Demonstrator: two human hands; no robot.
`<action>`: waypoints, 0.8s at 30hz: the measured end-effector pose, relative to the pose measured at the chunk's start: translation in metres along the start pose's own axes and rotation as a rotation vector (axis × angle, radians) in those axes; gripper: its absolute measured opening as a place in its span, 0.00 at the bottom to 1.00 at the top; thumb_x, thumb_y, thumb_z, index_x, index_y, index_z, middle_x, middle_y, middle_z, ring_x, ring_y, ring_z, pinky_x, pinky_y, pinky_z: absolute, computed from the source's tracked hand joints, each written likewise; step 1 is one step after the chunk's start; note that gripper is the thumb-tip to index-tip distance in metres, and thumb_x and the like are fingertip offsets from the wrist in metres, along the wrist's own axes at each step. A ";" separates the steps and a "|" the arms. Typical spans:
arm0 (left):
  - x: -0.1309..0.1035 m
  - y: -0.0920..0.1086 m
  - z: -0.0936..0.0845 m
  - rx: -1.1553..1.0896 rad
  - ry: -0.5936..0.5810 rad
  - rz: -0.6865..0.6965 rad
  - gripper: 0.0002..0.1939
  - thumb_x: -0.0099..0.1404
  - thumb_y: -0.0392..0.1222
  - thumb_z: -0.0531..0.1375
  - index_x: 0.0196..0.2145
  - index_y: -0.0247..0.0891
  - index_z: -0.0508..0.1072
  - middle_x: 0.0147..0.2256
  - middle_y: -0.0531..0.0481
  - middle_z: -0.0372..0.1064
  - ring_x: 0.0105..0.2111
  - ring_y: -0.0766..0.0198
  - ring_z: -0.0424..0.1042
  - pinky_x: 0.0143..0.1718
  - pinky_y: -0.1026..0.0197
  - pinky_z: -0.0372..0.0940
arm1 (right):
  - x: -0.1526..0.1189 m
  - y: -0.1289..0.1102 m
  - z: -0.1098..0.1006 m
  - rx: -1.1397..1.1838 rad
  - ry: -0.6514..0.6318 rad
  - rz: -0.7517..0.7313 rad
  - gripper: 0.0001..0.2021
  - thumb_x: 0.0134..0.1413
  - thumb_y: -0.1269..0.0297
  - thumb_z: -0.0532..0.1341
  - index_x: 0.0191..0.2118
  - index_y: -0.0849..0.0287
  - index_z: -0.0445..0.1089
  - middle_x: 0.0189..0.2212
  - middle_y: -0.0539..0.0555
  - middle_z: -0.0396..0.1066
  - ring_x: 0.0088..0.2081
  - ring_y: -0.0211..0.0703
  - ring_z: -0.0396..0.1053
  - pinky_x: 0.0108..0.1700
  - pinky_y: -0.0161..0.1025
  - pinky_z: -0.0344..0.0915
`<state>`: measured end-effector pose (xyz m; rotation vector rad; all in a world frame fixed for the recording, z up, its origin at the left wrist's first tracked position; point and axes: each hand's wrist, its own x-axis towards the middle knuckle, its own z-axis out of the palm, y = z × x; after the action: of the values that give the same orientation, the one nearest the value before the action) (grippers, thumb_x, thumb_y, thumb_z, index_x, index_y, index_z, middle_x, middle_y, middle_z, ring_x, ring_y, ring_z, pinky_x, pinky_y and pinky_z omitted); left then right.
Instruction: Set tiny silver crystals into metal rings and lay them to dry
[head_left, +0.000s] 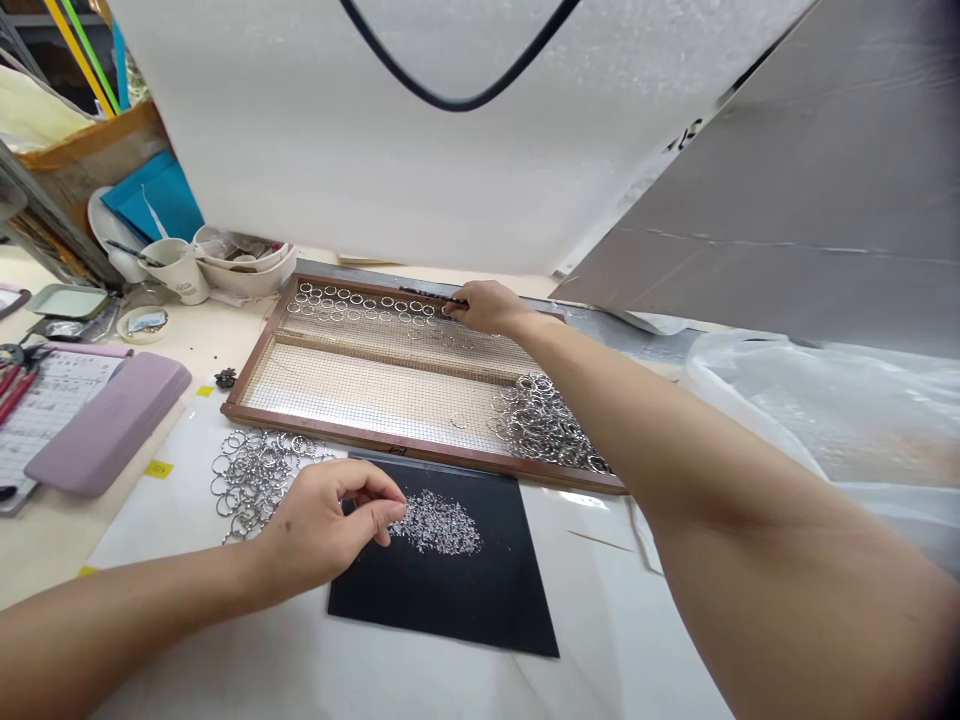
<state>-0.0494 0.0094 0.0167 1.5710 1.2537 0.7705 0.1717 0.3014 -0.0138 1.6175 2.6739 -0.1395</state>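
My left hand hovers over the left edge of a black mat, its thumb and fingers pinched together. Whatever it may hold is too small to see. Beside its fingertips lies a pile of tiny shiny pieces on the mat. My right hand reaches to the far side of a wood-framed mesh tray, closed around a thin dark stick-like tool. Metal rings lie in rows along the tray's back left. More rings are heaped at its right end, partly hidden by my forearm.
Loose metal rings lie left of my left hand. Further left are a mauve case, a paper cup and a white container. A white panel and a grey board stand behind; clear plastic lies right.
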 end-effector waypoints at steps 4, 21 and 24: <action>0.000 0.000 0.001 0.009 0.008 0.010 0.06 0.59 0.39 0.58 0.27 0.36 0.73 0.21 0.53 0.71 0.24 0.69 0.70 0.27 0.67 0.64 | -0.001 -0.003 -0.001 0.048 0.031 0.016 0.10 0.50 0.66 0.57 0.36 0.59 0.76 0.33 0.55 0.76 0.35 0.47 0.71 0.35 0.39 0.64; -0.001 0.000 0.002 -0.002 -0.009 0.012 0.06 0.60 0.38 0.58 0.27 0.36 0.73 0.21 0.53 0.71 0.24 0.70 0.70 0.27 0.68 0.65 | -0.038 -0.016 -0.008 0.244 -0.065 0.101 0.04 0.45 0.68 0.59 0.28 0.58 0.71 0.24 0.52 0.70 0.25 0.38 0.63 0.27 0.37 0.59; -0.001 0.000 0.002 -0.007 -0.012 0.004 0.06 0.60 0.38 0.58 0.27 0.36 0.73 0.21 0.53 0.71 0.24 0.70 0.70 0.27 0.68 0.64 | -0.041 -0.021 -0.009 0.275 -0.077 0.109 0.05 0.44 0.67 0.59 0.29 0.58 0.71 0.27 0.54 0.72 0.27 0.39 0.65 0.27 0.37 0.59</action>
<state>-0.0481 0.0074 0.0159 1.5707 1.2384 0.7662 0.1723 0.2562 -0.0011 1.7815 2.5944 -0.5781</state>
